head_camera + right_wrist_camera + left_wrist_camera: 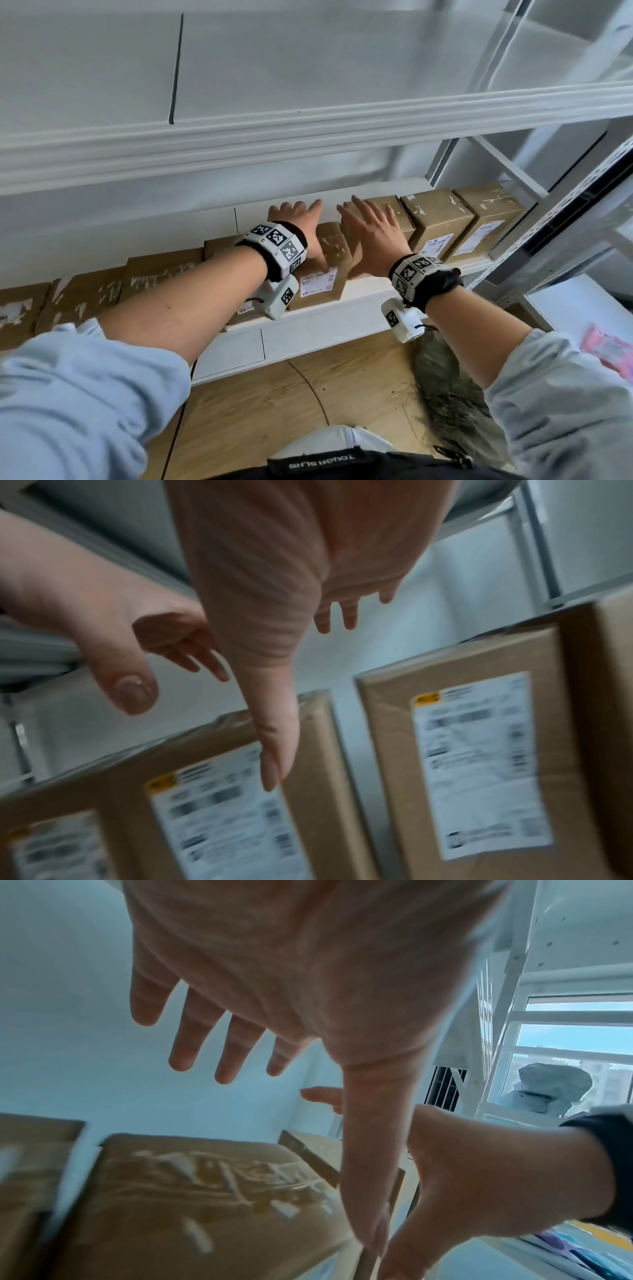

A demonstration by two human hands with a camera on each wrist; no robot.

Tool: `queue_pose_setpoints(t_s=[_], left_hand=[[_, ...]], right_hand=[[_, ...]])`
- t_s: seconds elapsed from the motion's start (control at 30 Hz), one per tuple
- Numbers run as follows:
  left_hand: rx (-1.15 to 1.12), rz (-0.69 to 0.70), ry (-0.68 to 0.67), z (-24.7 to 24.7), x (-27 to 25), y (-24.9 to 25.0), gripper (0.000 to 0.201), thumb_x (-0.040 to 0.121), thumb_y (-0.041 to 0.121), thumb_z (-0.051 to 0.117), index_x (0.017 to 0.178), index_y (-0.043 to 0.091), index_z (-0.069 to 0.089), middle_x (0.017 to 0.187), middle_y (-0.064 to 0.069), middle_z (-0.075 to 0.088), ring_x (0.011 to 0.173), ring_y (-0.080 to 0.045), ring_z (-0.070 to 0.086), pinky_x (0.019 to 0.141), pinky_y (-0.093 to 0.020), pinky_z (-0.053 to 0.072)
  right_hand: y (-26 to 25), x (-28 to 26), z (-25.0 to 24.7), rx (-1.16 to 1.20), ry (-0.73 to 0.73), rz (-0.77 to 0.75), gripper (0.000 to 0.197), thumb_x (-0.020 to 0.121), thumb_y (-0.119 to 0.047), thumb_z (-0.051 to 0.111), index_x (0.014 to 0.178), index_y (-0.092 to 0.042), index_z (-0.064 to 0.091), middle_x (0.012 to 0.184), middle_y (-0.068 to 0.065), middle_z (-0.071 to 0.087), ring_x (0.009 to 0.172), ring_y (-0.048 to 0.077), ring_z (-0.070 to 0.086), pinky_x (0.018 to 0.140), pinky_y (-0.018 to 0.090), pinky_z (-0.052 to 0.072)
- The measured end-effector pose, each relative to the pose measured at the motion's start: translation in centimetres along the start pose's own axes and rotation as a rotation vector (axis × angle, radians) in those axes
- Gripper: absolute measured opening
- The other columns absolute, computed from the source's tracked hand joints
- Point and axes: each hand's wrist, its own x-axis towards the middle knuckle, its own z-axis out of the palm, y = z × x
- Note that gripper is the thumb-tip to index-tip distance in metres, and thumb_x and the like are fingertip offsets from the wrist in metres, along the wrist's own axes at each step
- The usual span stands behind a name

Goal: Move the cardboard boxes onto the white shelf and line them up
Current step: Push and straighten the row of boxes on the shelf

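Observation:
A row of brown cardboard boxes stands on the white shelf (363, 291). My left hand (305, 226) is open with fingers spread over the labelled box (334, 270) in the middle, and its thumb lies along that box's top (192, 1204). My right hand (370, 233) is open too, held flat above the neighbouring box (394, 212). In the right wrist view its thumb (274, 745) points down at a labelled box (222, 791). Two more boxes (435, 219) (489, 212) stand to the right and several (161, 274) to the left.
An upper shelf beam (308, 130) runs just above both hands. A perforated metal upright (565, 219) closes the right end. Below are a wooden floor (274, 404), a dark fuzzy bundle (445, 394) and a pink packet (609, 346).

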Motion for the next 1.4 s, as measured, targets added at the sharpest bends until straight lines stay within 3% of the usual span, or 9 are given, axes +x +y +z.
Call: queue_pose_setpoints(t_s=[0.27, 0.43, 0.53, 0.67, 0.87, 1.03, 1.4], left_hand=[[0.031, 0.060, 0.000, -0.9, 5.5, 6.6, 0.133, 0.048, 0.071, 0.084, 0.153, 0.025, 0.017, 0.151, -0.008, 0.037, 0.138, -0.035, 0.034, 0.111, -0.052, 0.031], [0.061, 0.016, 0.007, -1.6, 10.0, 10.1, 0.127, 0.055, 0.066, 0.084, 0.155, 0.025, 0.017, 0.155, -0.008, 0.031, 0.141, -0.034, 0.031, 0.113, -0.052, 0.028], [0.052, -0.035, -0.046, -1.1, 12.0, 11.4, 0.125, 0.054, 0.062, 0.086, 0.153, 0.025, 0.020, 0.155, -0.008, 0.031, 0.141, -0.033, 0.031, 0.114, -0.051, 0.029], [0.013, -0.071, -0.088, -0.6, 12.9, 12.9, 0.124, 0.048, 0.058, 0.090, 0.149, 0.025, 0.026, 0.144, -0.004, 0.042, 0.129, -0.029, 0.046, 0.106, -0.049, 0.039], [0.045, -0.102, -0.075, -0.6, 12.3, 13.0, 0.118, 0.044, 0.061, 0.089, 0.141, 0.021, 0.034, 0.131, -0.002, 0.051, 0.119, -0.025, 0.053, 0.099, -0.043, 0.043], [0.106, -0.067, -0.061, -0.5, 11.0, 12.9, 0.120, 0.044, 0.066, 0.086, 0.142, 0.020, 0.033, 0.132, -0.001, 0.053, 0.118, -0.023, 0.055, 0.104, -0.044, 0.039], [0.125, -0.068, -0.037, 1.4, 8.2, 12.4, 0.126, 0.045, 0.064, 0.087, 0.147, 0.021, 0.027, 0.134, -0.003, 0.052, 0.120, -0.025, 0.055, 0.112, -0.052, 0.028]], right_hand=[[13.5, -0.6, -0.7, -0.018, -0.016, 0.255, 0.130, 0.053, -0.043, 0.094, 0.156, -0.031, 0.015, 0.163, 0.006, 0.017, 0.148, 0.030, 0.018, 0.121, 0.057, 0.010], [19.0, 1.8, 0.0, -0.042, -0.109, 0.195, 0.125, 0.056, -0.041, 0.092, 0.155, -0.030, 0.015, 0.161, 0.004, 0.018, 0.148, 0.026, 0.016, 0.121, 0.051, 0.011], [21.1, 3.3, 1.0, -0.054, -0.136, 0.083, 0.129, 0.051, -0.048, 0.091, 0.155, -0.030, 0.016, 0.159, 0.003, 0.021, 0.146, 0.027, 0.016, 0.119, 0.052, 0.013], [22.8, 4.3, 2.0, -0.062, -0.136, -0.028, 0.135, 0.043, -0.055, 0.090, 0.154, -0.031, 0.018, 0.151, 0.005, 0.027, 0.143, 0.028, 0.019, 0.118, 0.057, 0.011], [23.4, 4.7, 2.6, 0.007, -0.073, -0.099, 0.133, 0.033, -0.061, 0.086, 0.150, -0.033, 0.030, 0.135, 0.008, 0.038, 0.128, 0.029, 0.033, 0.111, 0.048, 0.025], [23.6, 4.4, 2.3, 0.088, -0.026, -0.102, 0.127, 0.032, -0.061, 0.087, 0.145, -0.033, 0.037, 0.127, 0.006, 0.041, 0.117, 0.029, 0.039, 0.108, 0.041, 0.029], [21.6, 2.0, 1.3, 0.141, -0.076, -0.104, 0.126, 0.033, -0.056, 0.091, 0.146, -0.035, 0.039, 0.129, 0.005, 0.042, 0.119, 0.029, 0.041, 0.104, 0.040, 0.034]])
